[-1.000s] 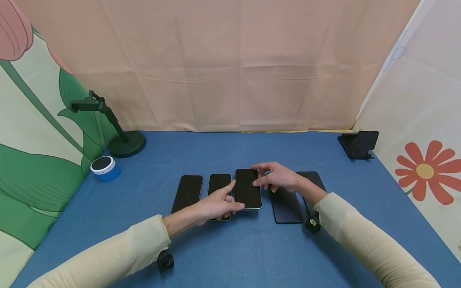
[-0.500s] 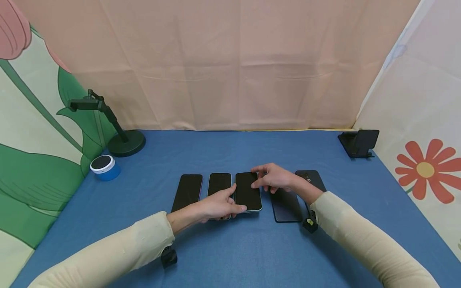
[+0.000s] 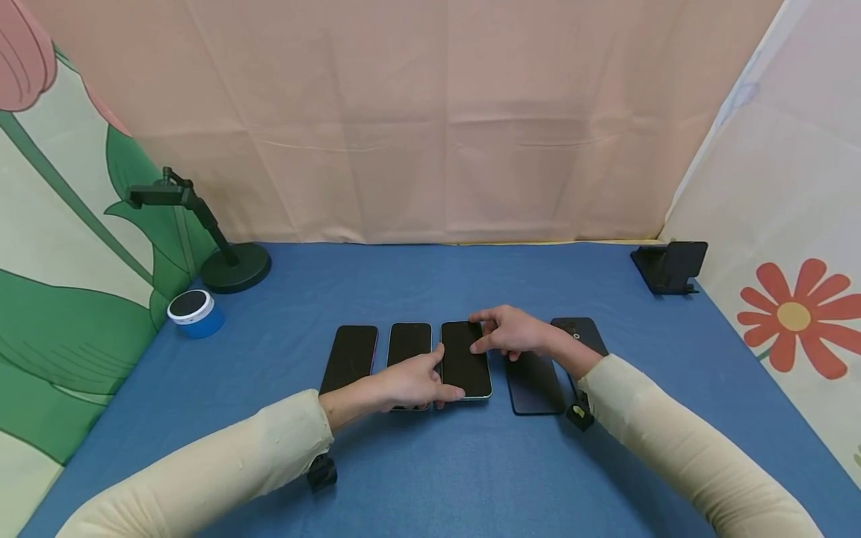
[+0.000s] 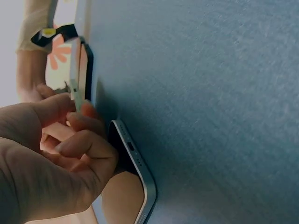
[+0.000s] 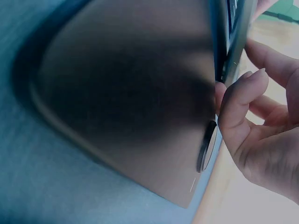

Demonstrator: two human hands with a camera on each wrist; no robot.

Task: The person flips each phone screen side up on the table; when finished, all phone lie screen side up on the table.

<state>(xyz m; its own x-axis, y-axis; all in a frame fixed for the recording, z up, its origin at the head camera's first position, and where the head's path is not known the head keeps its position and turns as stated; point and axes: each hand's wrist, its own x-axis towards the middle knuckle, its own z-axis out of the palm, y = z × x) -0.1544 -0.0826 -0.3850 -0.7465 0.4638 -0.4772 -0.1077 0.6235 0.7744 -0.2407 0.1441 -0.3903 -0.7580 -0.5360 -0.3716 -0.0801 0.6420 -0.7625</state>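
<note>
In the head view, several phones lie side by side on the blue tablecloth. My left hand (image 3: 418, 379) grips the lower left of the middle black-screened phone (image 3: 466, 370), thumb at its bottom edge. At that phone's upper right edge, my right hand (image 3: 513, 331) holds it with thumb and fingers. The phone's pale green edge (image 4: 76, 95) shows between the fingers in the left wrist view. Beneath my left hand lies a light-framed phone (image 3: 409, 342); further left is another black phone (image 3: 350, 357). A dark phone (image 3: 536, 386) lies below my right wrist, its round camera ring (image 5: 208, 147) visible close up.
Another dark phone (image 3: 584, 334) lies partly behind the right forearm. A black phone stand (image 3: 669, 267) stands at the back right. At the back left are a dark stand with a round base (image 3: 235, 269) and a blue-and-white round container (image 3: 196, 314). Fabric walls enclose the table.
The held phone has come slightly nearer and a little right, settling lower towards the cloth. My left hand has shifted right with it; my right hand has barely moved.
</note>
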